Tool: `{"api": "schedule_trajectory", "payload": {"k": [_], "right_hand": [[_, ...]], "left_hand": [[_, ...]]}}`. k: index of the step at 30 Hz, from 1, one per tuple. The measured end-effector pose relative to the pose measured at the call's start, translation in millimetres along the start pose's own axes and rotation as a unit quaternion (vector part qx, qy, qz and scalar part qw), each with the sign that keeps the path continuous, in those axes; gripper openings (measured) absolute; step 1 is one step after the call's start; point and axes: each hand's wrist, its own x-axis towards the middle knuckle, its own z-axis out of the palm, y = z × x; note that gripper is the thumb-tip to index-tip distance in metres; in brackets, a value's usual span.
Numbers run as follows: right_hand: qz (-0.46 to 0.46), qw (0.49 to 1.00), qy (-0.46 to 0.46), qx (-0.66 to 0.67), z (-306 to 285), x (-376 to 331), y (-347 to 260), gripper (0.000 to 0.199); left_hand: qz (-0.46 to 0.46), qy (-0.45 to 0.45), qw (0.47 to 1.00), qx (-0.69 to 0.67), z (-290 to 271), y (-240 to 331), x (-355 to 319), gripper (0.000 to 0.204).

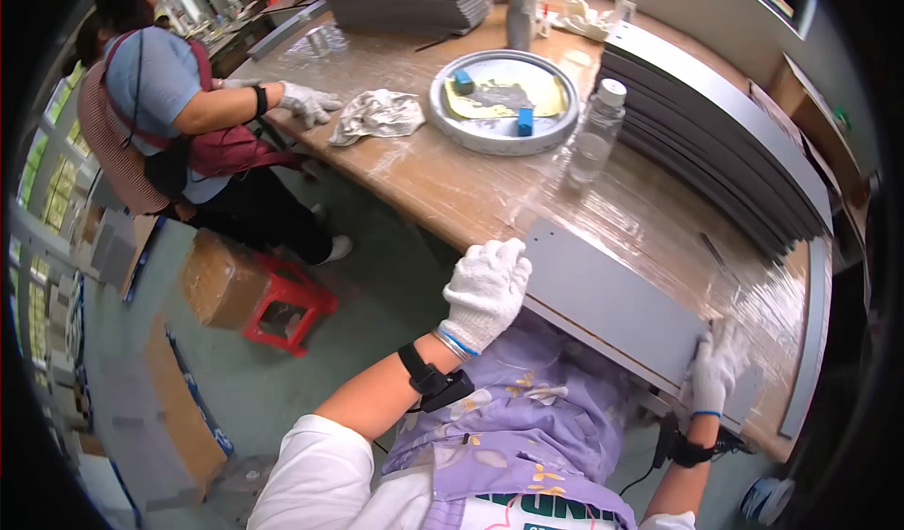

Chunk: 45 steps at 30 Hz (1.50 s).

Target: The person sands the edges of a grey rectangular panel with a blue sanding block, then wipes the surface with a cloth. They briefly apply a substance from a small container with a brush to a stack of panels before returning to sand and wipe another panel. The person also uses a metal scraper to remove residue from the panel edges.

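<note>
I hold a long flat grey panel (612, 309) at the table's (471, 196) near edge. My left hand (485, 290) grips its nine o'clock end, my right hand (718, 372) its four o'clock end. A brown wrapped box (218, 278) sits at nine o'clock.
</note>
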Motion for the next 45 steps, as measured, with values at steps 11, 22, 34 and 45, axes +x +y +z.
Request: {"api": "schedule_trajectory", "payload": {"k": [11, 22, 34, 45], "right_hand": [[-0.034, 0.992, -0.023, 0.118, -0.5, 5.3, -1.4, 0.059], [0.264, 0.956, 0.088, -0.090, -33.0, -37.1, 258.8, 0.024], [0.046, 0.945, 0.321, -0.048, -87.8, 62.5, 210.2, 0.044], [-0.011, 0.986, 0.047, -0.157, -97.7, 185.1, 98.5, 0.044]], "left_hand": [[0.159, -0.216, 0.946, 0.185, 59.8, 9.4, 26.5, 0.073], [0.029, -0.243, 0.922, 0.301, 34.7, -60.3, 32.5, 0.065], [0.151, -0.102, 0.930, 0.318, 12.4, -20.7, 14.3, 0.062], [0.171, -0.129, 0.945, 0.248, -1.1, 8.8, -18.0, 0.062]]}}
